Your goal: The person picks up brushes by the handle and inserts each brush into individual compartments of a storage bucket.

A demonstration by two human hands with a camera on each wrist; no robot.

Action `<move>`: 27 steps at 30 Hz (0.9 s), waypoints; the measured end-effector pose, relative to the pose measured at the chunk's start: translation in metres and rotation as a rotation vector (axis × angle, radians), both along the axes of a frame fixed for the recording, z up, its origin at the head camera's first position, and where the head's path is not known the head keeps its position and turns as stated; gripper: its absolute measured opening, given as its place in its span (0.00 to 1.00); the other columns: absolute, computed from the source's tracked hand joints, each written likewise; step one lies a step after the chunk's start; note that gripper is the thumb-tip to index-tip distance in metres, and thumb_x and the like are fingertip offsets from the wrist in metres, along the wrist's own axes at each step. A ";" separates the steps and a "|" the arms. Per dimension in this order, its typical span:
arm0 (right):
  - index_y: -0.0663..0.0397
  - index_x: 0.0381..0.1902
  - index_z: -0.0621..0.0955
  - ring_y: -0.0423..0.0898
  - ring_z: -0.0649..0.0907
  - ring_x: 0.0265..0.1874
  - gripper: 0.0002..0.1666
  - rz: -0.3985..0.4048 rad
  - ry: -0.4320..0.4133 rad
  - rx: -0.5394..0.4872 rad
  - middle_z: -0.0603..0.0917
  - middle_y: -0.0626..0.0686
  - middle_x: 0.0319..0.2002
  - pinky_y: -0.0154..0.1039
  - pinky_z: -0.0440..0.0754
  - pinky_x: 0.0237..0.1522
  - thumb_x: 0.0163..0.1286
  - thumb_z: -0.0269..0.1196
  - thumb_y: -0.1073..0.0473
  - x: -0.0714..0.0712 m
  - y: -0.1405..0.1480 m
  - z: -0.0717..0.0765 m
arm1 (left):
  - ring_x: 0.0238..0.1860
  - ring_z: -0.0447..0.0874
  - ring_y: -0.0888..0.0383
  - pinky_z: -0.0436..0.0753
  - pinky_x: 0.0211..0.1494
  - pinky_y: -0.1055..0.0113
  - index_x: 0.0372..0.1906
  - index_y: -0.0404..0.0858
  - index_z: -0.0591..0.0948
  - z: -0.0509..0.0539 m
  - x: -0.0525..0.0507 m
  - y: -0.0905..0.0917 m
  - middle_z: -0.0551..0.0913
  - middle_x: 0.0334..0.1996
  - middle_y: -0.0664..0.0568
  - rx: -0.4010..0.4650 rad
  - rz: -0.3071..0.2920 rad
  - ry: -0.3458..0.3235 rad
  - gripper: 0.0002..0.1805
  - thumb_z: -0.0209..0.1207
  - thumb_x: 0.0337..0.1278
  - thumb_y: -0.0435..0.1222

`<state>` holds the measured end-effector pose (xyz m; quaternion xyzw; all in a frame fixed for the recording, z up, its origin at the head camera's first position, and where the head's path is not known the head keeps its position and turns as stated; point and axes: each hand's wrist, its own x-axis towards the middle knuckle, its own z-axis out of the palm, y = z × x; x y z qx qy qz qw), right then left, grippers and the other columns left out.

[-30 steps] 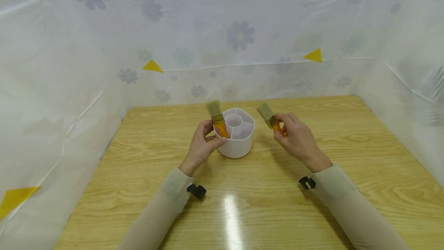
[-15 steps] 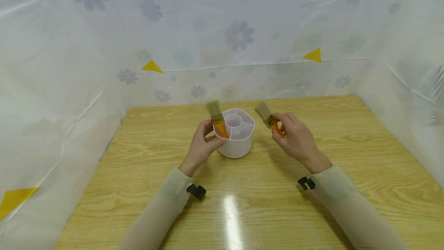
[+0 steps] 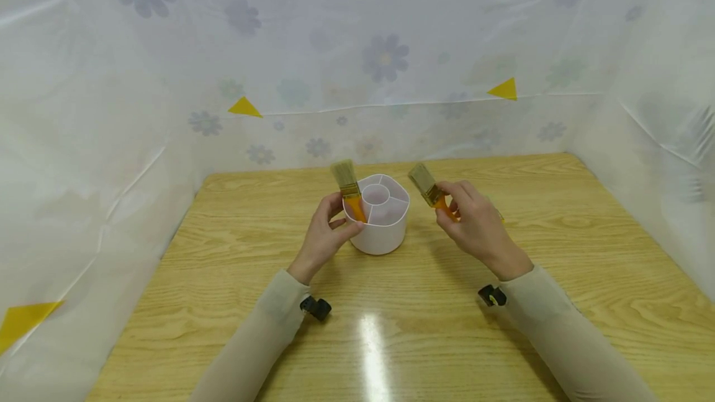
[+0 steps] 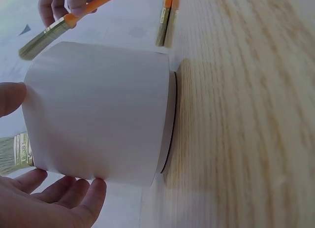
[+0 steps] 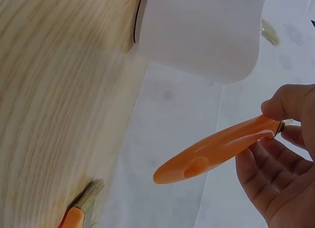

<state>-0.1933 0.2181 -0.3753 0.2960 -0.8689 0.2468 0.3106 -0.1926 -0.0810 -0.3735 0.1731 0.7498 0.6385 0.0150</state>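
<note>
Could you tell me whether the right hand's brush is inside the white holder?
No, the right hand holds its brush in the air, apart from the white holder.

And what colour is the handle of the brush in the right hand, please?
Plain orange; the handle shows best in the right wrist view.

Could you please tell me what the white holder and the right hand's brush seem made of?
White holder: probably matte plastic, looking smooth, thin-walled and dull. Brush: handle likely glossy plastic, showing highlights; ferrule apparently metal, with a brassy sheen; bristles pale, fibre unclear.
</note>
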 end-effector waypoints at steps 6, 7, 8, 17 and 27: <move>0.62 0.56 0.75 0.48 0.80 0.27 0.26 0.022 0.011 -0.018 0.77 0.57 0.40 0.40 0.79 0.23 0.57 0.64 0.68 0.001 -0.003 0.002 | 0.66 0.63 0.44 0.66 0.65 0.46 0.69 0.32 0.62 0.000 0.000 0.000 0.65 0.66 0.41 -0.001 -0.006 0.000 0.36 0.64 0.56 0.30; 0.62 0.55 0.75 0.49 0.80 0.27 0.26 0.026 0.012 -0.023 0.77 0.57 0.40 0.40 0.80 0.23 0.57 0.63 0.68 0.000 -0.004 0.002 | 0.66 0.63 0.44 0.66 0.65 0.46 0.69 0.32 0.62 0.000 0.000 -0.001 0.65 0.66 0.41 0.000 -0.006 0.000 0.36 0.64 0.56 0.30; 0.62 0.56 0.75 0.49 0.80 0.27 0.26 0.027 0.008 -0.024 0.77 0.57 0.41 0.39 0.80 0.22 0.57 0.63 0.68 0.001 -0.004 0.002 | 0.66 0.63 0.44 0.67 0.65 0.45 0.69 0.32 0.62 0.000 0.000 -0.001 0.65 0.66 0.41 0.000 -0.008 0.001 0.36 0.64 0.56 0.30; 0.62 0.56 0.75 0.48 0.79 0.27 0.26 0.032 0.024 -0.022 0.77 0.58 0.41 0.37 0.78 0.20 0.57 0.64 0.69 0.002 -0.009 0.003 | 0.66 0.63 0.44 0.66 0.65 0.45 0.69 0.32 0.62 0.001 0.001 -0.001 0.66 0.66 0.41 0.013 -0.009 0.003 0.36 0.64 0.55 0.30; 0.63 0.55 0.75 0.48 0.79 0.27 0.26 0.050 0.025 -0.042 0.78 0.58 0.41 0.41 0.81 0.23 0.57 0.63 0.69 0.003 -0.012 0.004 | 0.66 0.63 0.43 0.66 0.65 0.44 0.69 0.32 0.62 0.000 0.001 -0.001 0.65 0.66 0.40 0.017 -0.017 0.003 0.37 0.64 0.56 0.30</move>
